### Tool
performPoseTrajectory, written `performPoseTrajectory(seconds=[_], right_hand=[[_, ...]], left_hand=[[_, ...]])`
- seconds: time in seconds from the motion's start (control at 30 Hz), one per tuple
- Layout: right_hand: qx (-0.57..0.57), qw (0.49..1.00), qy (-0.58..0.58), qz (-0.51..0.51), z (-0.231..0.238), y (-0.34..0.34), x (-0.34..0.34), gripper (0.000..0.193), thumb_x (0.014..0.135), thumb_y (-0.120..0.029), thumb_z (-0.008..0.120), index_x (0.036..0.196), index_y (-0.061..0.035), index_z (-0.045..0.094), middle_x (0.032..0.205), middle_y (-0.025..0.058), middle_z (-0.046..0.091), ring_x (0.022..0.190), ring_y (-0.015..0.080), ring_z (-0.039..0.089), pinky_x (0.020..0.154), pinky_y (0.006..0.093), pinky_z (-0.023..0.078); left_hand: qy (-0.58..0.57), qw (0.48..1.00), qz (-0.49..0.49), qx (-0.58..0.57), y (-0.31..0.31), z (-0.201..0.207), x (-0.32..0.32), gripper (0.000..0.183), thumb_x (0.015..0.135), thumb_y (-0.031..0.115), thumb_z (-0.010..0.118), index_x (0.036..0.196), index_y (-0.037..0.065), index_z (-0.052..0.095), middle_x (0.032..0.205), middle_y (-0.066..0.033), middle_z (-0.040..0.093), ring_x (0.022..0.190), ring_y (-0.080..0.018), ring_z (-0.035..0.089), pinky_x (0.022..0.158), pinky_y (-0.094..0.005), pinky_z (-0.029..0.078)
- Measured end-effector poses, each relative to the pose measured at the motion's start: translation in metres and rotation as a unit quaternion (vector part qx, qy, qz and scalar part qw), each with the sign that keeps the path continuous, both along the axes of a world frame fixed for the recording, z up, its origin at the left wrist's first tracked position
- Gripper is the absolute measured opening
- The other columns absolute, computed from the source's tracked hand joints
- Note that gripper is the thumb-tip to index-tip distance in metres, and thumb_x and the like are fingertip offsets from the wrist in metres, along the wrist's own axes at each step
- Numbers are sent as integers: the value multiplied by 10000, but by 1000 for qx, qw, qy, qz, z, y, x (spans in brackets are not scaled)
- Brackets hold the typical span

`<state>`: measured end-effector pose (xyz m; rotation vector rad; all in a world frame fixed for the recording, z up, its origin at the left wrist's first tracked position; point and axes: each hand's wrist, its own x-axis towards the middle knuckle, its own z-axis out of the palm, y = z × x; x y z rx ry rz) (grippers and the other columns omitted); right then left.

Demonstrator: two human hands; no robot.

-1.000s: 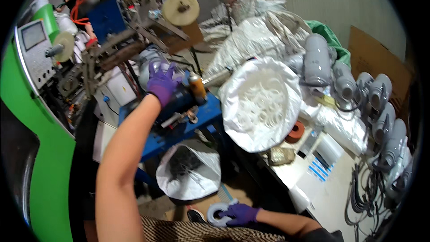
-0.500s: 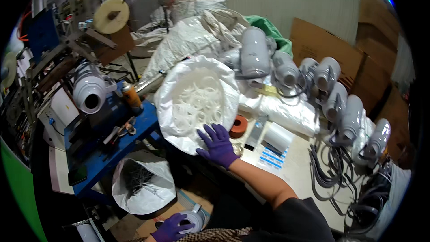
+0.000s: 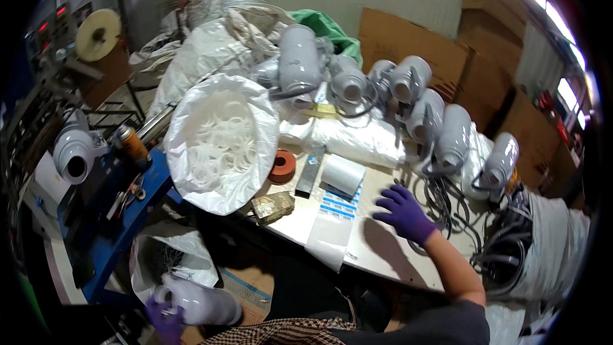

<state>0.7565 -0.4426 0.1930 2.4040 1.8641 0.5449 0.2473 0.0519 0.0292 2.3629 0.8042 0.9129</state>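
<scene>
The right hand (image 3: 406, 216) has moved from the white sack (image 3: 179, 129) to beside the dark straps (image 3: 437, 201) on the tabletop (image 3: 369, 259), grip spread, empty. The left hand (image 3: 165, 321) grips the grey bottle (image 3: 211, 303), now tipped sideways low beside the smaller bag (image 3: 199, 260).

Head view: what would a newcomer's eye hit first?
The big white bag of pale rings, left of centre. Then shiny grey vessels along the back and right of the white table. Also the purple-gloved right hand above it, and left hand at another grey vessel, lower left.
</scene>
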Motion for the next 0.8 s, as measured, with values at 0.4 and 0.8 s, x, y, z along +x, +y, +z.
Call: performPoseTrajectory(seconds=[0.4, 0.8], right_hand=[[-42, 995, -30, -85, -15, -88, 33, 46, 759, -170, 694, 769, -189, 653, 961, 41, 684, 1138, 308, 646, 1133, 549, 387], [425, 404, 803, 103, 28, 235, -77, 407, 1074, -128, 436, 1469, -68, 512, 665, -57, 330, 527, 74, 377, 870, 318, 502]], left_hand=[[-111, 967, 24, -228, 26, 280, 72, 253, 889, 222, 782, 881, 69, 580, 811, 22, 520, 739, -85, 487, 665, -272, 431], [-333, 832, -264, -358, -7, 162, 125, 614, 1117, 469, 275, 1356, -13, 571, 1398, -139, 584, 1322, -257, 522, 1191, -384, 335]])
